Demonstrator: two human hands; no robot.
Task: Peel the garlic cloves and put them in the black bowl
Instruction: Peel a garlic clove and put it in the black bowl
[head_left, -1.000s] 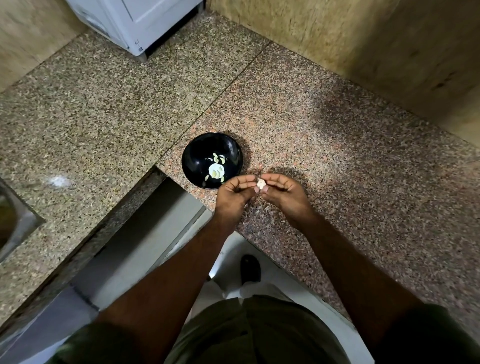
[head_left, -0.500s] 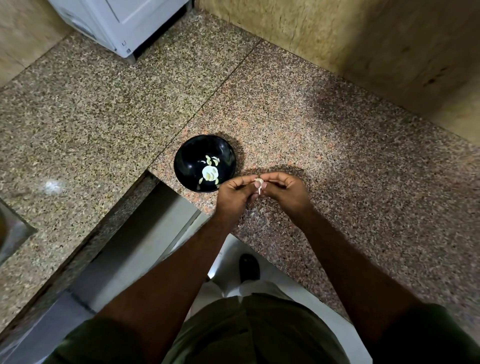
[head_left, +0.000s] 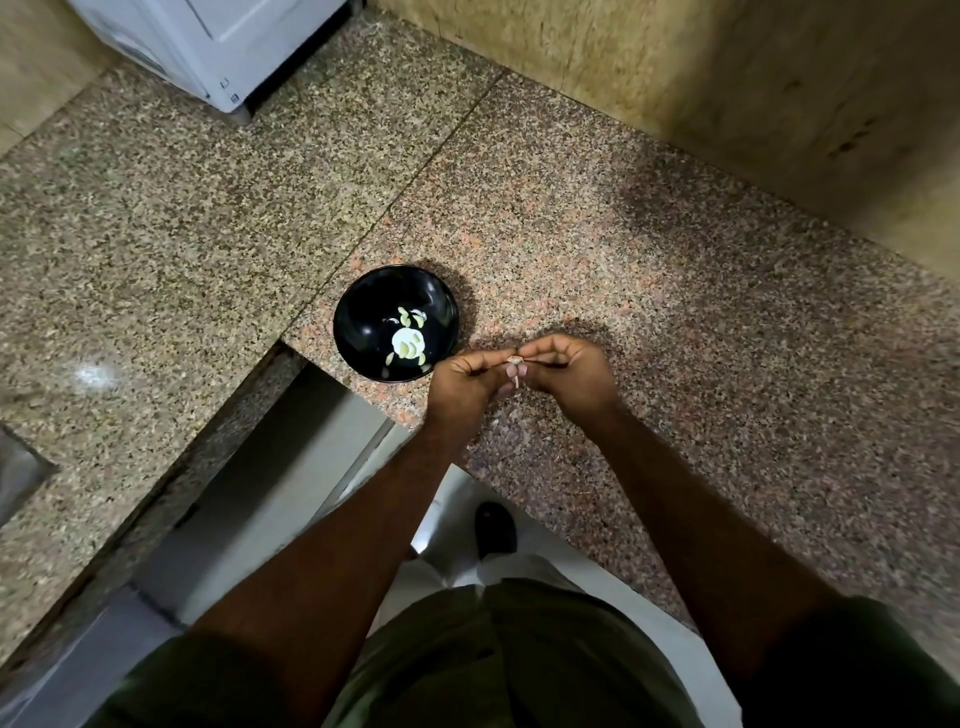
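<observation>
Since a second ago, skin has been pulled loose and hangs from the garlic clove (head_left: 514, 360), pinched between left hand (head_left: 464, 385) and right hand (head_left: 570, 372) just beside the black bowl (head_left: 363, 301) on the desk (head_left: 675, 322). Peeling seems underway; next, strip the skin and drop it in.

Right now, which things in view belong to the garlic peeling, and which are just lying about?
Job:
- clove, pinched between left hand and right hand
- bowl, with peeled cloves inside
- skin bits on the counter

Lying about:
- white appliance at the back
- sink, far left edge
</observation>
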